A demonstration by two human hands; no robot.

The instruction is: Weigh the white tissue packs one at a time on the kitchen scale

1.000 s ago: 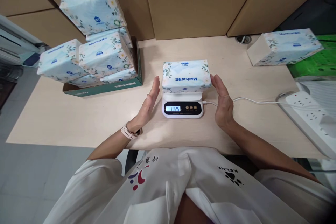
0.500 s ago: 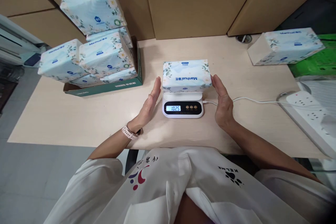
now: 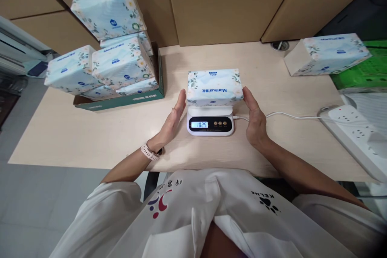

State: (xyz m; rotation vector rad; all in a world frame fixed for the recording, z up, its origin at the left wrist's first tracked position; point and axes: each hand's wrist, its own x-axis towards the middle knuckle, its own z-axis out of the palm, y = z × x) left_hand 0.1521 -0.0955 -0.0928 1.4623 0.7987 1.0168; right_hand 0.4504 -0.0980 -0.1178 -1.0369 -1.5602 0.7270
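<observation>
Left hand (image 3: 171, 121): stretches flat, with fingers straight and palm turned inward; stands just left of the tissue pack (image 3: 214, 87), across a narrow gap.
Right hand (image 3: 256, 123): angles inward with extended fingers; brings fingertips right up to the pack's right end; cannot tell if touching.
Grip: spread apart, unclenched on both sides, with the pack between.
Pack position: rests on the white scale (image 3: 208, 111), level with the fingertips and ahead of both wrists; overhangs the platform slightly on the right; shows brand lettering upside down to the wearer.
Display (image 3: 199, 125): lit, reads 102.5; sits on the scale's near edge, left of three round buttons (image 3: 220, 123).
Cable (image 3: 290, 116): plugs into the scale's right side, passes behind the right hand, runs toward the power strip (image 3: 352, 127).
Watch (image 3: 149, 152): worn on the left wrist, with a pale pink band.
Green carton (image 3: 121, 102): stands left on the table (image 3: 99, 141), loaded with stacked packs (image 3: 121, 62).
Lone pack (image 3: 329, 54): lies at far right, beside green packaging (image 3: 358, 71).
Cardboard boxes (image 3: 226, 4): line the table's back edge.
</observation>
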